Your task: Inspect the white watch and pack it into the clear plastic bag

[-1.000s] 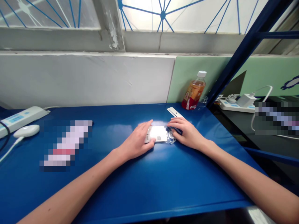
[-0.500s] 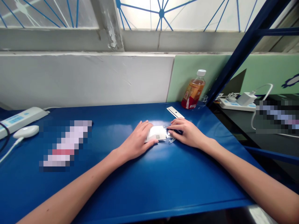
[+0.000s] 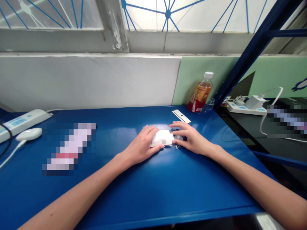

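A small white packet (image 3: 163,138) with a printed square code lies on the blue desk (image 3: 153,188). My left hand (image 3: 145,140) grips its left part, thumb along the near edge and fingers over the far side. My right hand (image 3: 189,135) is at the packet's right end with its fingers spread, and its fingertips are at or close to the packet's edge. Partly under that hand are a clear, round-looking piece (image 3: 178,138) and a short beaded chain (image 3: 177,146). I cannot tell whether they are joined to the packet. Behind the right hand rests a flat white strip (image 3: 181,116) with a dark dot.
A drink bottle (image 3: 200,92) with a white cap stands at the back right against the wall. On the left are a blurred-out flat object (image 3: 72,147), a white power strip (image 3: 24,124) and a white oval charger (image 3: 29,134). A blue metal post (image 3: 249,54) rises at right.
My right hand's fingers have spread from a pinch at the packet's right end, baring the clear round piece beneath. My left hand stays on the packet. The view has shifted slightly.
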Demonstrator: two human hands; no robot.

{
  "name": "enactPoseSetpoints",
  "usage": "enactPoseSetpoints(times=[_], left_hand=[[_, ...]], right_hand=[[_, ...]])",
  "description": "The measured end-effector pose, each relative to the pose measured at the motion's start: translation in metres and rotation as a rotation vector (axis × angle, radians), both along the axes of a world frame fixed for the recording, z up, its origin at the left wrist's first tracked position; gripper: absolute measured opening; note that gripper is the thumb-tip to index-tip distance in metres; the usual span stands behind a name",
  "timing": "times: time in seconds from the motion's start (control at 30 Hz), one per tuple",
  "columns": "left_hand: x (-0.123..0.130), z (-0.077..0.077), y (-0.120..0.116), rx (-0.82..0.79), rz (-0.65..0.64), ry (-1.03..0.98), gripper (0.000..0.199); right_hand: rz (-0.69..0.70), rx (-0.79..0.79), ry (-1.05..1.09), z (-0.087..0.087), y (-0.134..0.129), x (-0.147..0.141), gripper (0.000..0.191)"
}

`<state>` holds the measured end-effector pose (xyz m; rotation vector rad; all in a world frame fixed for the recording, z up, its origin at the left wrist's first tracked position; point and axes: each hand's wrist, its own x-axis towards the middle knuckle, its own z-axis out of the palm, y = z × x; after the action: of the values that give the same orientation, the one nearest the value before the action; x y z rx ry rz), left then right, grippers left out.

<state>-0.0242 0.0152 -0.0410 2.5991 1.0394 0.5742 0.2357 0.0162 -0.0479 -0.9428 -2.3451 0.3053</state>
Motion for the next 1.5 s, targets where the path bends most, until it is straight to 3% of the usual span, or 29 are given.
enactPoseSetpoints(times=[0.3,0.6,0.8,1.07,1.3,1.5], left_hand=[[0.001,-0.003,-0.001,0.042,0.096,-0.007,0.055],[0.000,-0.002,0.001,0.021,0.074,0.005,0.053],[0.001,-0.001,0.001,0.013,0.069,-0.004,0.052],[0.002,-0.001,-0.001,0.025,0.059,-0.006,0.053],[0.003,0.002,-0.002,0.020,0.078,-0.032,0.051],[0.002,0.002,-0.001,0.029,0.075,-0.051,0.049]], right_hand=[[0.027,0.027,-0.071,0.021,0.007,0.018,0.020],[0.012,-0.165,-0.115,0.029,0.015,0.041,0.021],[-0.057,-0.168,-0.081,0.026,0.009,0.031,0.029],[-0.025,-0.179,-0.084,0.013,0.001,0.012,0.035],[-0.023,-0.113,-0.054,0.022,0.003,0.019,0.024],[-0.173,-0.101,0.145,0.032,0.003,0.025,0.014]])
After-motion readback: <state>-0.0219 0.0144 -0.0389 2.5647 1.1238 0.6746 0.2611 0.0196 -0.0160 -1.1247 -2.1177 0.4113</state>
